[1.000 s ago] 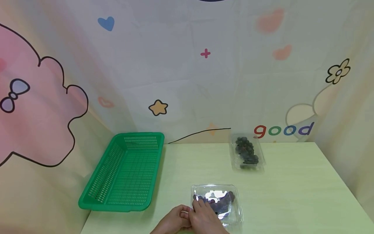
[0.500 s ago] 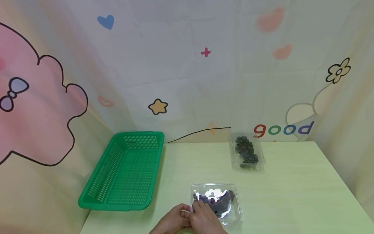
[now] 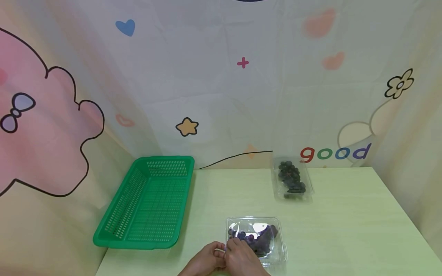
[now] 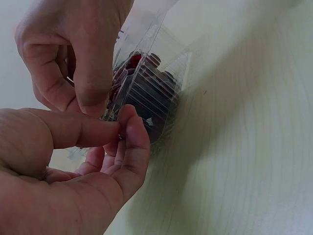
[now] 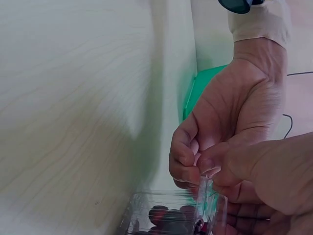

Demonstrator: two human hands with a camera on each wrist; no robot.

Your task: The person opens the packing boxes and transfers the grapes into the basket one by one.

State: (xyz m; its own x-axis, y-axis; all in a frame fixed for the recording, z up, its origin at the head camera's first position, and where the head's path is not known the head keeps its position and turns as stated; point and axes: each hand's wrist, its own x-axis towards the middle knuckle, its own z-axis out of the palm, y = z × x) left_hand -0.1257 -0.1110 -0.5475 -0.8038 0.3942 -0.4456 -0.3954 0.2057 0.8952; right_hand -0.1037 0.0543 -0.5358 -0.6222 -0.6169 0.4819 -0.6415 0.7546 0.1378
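A clear plastic clamshell box [image 3: 281, 251] with dark grapes [image 3: 264, 240] inside sits near the table's front edge in the head view. At its near left corner, my left hand [image 3: 206, 258] pinches the rim between thumb and bent index finger. My right hand [image 3: 244, 261] lies over the left part of the lid, its thumb and curled fingers gripping the same edge. In the left wrist view both thumbs meet at the seam of the box [image 4: 151, 93]. The right wrist view shows the right thumb pressed on the rim, close against the left fingers [image 5: 183, 154].
A green perforated basket [image 3: 181, 214] stands on the left of the table. Toward the back right is a second clear box [image 3: 309, 189] of dark grapes [image 3: 289, 174]. A printed curtain [image 3: 221, 96] hangs behind the pale table [image 3: 352, 222].
Both hands stay at the box's left corner, the right fingers shifting slightly. The bright reflection on the lid has become smaller. Basket and second box have not moved.
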